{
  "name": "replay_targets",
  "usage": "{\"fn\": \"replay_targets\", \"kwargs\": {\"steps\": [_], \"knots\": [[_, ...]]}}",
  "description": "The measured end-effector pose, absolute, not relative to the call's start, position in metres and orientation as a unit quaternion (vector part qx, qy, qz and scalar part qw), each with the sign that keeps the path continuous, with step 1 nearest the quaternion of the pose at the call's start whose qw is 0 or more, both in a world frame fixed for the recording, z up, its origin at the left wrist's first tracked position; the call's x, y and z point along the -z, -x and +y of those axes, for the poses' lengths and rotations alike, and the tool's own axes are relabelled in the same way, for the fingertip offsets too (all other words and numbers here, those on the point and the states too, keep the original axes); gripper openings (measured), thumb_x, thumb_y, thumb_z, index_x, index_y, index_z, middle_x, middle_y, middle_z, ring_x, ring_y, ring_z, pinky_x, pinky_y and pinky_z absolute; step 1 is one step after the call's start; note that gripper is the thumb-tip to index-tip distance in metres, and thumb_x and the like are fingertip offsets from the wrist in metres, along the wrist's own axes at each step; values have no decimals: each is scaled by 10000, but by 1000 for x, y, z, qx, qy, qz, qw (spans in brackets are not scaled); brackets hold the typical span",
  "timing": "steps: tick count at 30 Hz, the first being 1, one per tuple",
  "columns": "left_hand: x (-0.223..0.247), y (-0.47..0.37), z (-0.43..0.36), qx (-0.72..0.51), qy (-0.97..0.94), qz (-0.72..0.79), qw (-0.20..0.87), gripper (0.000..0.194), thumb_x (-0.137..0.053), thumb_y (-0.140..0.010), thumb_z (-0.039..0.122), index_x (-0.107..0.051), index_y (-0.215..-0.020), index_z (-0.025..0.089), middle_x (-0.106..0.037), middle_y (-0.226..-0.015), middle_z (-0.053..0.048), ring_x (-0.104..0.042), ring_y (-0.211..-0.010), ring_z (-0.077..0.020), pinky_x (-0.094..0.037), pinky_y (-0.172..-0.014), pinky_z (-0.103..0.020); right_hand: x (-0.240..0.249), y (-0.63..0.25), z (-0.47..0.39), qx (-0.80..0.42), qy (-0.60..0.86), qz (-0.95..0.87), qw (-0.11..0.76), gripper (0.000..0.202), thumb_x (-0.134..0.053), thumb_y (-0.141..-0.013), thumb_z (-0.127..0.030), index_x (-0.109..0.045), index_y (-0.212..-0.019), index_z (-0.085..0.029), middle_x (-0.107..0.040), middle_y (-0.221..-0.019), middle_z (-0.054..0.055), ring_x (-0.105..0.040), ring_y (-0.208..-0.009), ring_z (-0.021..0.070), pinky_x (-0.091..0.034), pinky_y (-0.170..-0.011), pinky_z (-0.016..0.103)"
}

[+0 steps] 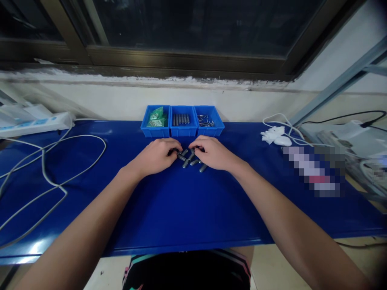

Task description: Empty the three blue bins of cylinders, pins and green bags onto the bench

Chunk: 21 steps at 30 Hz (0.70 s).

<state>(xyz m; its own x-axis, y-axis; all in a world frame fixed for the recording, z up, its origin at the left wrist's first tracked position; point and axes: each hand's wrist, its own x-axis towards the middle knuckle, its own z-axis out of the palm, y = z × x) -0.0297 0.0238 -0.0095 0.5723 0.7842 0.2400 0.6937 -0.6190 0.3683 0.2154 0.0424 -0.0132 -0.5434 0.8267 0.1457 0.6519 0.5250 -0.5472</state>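
Note:
Several short dark metal cylinders (186, 162) lie in a loose pile on the blue tabletop, between my two hands. My left hand (160, 154) is at the left of the pile, fingers curled and thumb below, closed on a dark cylinder (173, 152) that is partly hidden. From the other side, my right hand (209, 153) pinches another cylinder (197, 148), mostly covered by its fingers. Just behind the hands, a middle blue bin (183, 132) holds a row of similar cylinders.
The left bin (155, 132) holds green packets, and the right bin (211, 131) holds small metal pins. A white cable (65, 189) loops across the table's left side from a power strip (39, 124). Crumpled white tissue (272, 134) and a white mouse-like object (282, 141) lie at right.

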Motion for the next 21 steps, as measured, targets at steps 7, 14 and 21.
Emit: {"fn": "replay_targets", "kwargs": {"steps": [7, 14, 21], "knots": [[9, 33, 25, -189, -874, 434, 107, 266, -539, -940, 246, -757, -1091, 220, -765, -1210, -64, -724, -1092, -267, -558, -998, -451, 15, -212, 42, -171, 444, -857, 196, 291, -565, -952, -284, -802, -1110, -223, -745, -1098, 86, -696, -1064, 278, -559, -929, 492], [9, 22, 22, -197, -885, 403, 123, 271, -545, -953, 255, -777, -1091, 241, -780, -1202, -28, -707, -1101, -275, -499, -1030, -489, 17, -206, 42, -221, 484, -816, 225, 181, -690, -920, -372, -808, -974, -246, -786, -943, 47, -729, -949, 253, -556, -871, 464], [11, 26, 25, -210, -878, 405, 144, 361, -495, -958, 202, -752, -1211, 220, -770, -1224, -51, -711, -1113, -264, -527, -1020, -473, 11, -206, 39, -239, 486, -807, 236, 239, -630, -964, -419, -803, -943, -255, -801, -934, 35, -735, -942, 249, -542, -907, 492]]}}
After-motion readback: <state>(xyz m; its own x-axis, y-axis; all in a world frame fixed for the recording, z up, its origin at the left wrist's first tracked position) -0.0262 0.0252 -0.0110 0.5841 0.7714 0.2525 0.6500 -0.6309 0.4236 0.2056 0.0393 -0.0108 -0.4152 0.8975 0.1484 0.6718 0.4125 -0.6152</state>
